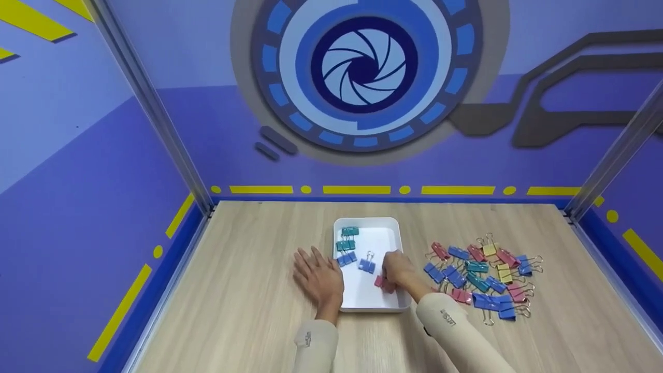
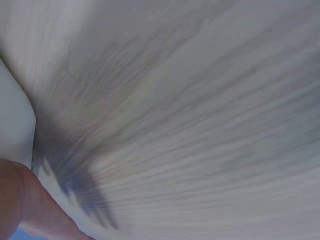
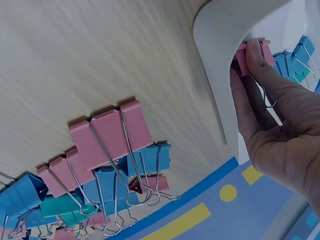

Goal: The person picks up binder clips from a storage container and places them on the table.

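Inside the white tray [image 1: 362, 310], my right hand [image 1: 398, 269] pinches a pink binder clip [image 1: 379, 281] between thumb and fingers. The right wrist view shows the thumb across the face of this pink clip [image 3: 267, 52], with a wire handle hanging by the palm. My left hand [image 1: 318, 277] lies flat with fingers spread, on the table beside the tray's left wall. Two green binder clips [image 1: 346, 245] and a blue binder clip [image 1: 347, 259] form a column along the tray's left side. Another blue binder clip [image 1: 367, 265] lies near the tray's middle.
Right of the tray, a loose pile of binder clips [image 1: 476, 267] in blue, pink, green and yellow covers part of the wooden table [image 1: 248, 290]. Some wire handles stick out. Printed panels [image 1: 290, 171] and metal posts enclose the table at the back and sides.
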The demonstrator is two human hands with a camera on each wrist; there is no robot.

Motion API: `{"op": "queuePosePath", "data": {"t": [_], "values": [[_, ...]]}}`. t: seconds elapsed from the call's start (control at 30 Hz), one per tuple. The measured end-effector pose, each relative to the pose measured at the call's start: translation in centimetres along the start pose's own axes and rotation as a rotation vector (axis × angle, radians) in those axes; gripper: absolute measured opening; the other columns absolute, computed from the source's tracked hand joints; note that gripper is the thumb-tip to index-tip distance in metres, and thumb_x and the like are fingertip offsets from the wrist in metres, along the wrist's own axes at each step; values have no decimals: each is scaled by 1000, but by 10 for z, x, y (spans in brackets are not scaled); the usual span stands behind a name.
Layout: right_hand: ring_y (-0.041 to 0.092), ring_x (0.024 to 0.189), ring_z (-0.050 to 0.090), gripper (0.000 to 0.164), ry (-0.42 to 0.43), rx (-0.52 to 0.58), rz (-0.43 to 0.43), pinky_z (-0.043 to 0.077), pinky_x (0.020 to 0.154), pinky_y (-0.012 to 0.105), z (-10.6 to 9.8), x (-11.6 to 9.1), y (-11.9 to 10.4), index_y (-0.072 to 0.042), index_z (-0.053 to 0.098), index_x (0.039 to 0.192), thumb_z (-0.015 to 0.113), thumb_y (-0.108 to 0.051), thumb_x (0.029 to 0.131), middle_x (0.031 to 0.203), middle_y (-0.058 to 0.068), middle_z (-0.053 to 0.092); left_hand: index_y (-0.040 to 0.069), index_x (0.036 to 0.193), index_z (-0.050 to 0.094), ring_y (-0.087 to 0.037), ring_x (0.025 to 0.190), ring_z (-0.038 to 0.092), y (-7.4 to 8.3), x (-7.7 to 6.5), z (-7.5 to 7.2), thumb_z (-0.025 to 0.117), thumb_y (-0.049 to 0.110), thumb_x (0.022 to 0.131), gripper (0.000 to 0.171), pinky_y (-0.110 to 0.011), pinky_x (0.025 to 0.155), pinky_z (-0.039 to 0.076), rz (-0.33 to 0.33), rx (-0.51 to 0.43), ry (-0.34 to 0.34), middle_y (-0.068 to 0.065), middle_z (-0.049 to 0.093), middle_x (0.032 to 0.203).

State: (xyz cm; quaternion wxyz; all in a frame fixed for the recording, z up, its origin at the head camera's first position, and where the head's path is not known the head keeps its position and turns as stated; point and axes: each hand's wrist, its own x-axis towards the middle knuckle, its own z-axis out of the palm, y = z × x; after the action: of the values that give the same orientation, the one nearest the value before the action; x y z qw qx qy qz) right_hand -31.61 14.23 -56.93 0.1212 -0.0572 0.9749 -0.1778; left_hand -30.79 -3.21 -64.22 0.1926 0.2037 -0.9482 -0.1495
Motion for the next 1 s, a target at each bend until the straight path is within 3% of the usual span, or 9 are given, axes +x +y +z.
{"op": "queuePosePath", "data": {"t": [0.27, 0.47, 0.77, 0.9, 1.0], "values": [[16, 59, 58, 18, -27, -7, 6, 48, 53, 26, 1, -4, -3, -5, 72, 70, 82, 11, 73, 64, 4, 63, 8, 153, 47, -38, 155, 29, -2, 1, 5, 50, 43, 103, 61, -58, 121, 32, 17, 28, 31, -22, 36, 163], [16, 59, 59, 18, -18, 1, 0, 51, 53, 27, 3, -6, -2, -4, 73, 72, 83, 10, 72, 65, 5, 64, 9, 154, 46, -37, 155, 29, -2, 0, 5, 49, 44, 103, 61, -57, 122, 32, 17, 49, 13, -21, 36, 164], [16, 62, 63, 17, -51, -19, -160, 58, 61, 34, 9, -13, -16, -2, 73, 70, 82, 12, 72, 68, 8, 73, 9, 154, 45, -37, 156, 27, -4, 1, -3, 51, 42, 103, 61, -58, 123, 30, 10, 31, -6, -21, 34, 165], [20, 63, 72, 16, -64, -8, -166, 62, 65, 39, 8, -17, -19, 0, 73, 73, 75, 15, 76, 71, 13, 76, 9, 155, 44, -38, 156, 26, -2, 0, -4, 50, 42, 103, 61, -58, 124, 29, 11, 12, -23, -21, 33, 165], [19, 64, 70, 14, -94, -15, -179, 63, 69, 40, 6, -19, -18, 1, 74, 76, 75, 16, 77, 73, 14, 76, 8, 155, 44, -38, 157, 25, 0, -1, -5, 49, 42, 104, 62, -58, 124, 28, 3, 9, -42, -21, 32, 166]]}}
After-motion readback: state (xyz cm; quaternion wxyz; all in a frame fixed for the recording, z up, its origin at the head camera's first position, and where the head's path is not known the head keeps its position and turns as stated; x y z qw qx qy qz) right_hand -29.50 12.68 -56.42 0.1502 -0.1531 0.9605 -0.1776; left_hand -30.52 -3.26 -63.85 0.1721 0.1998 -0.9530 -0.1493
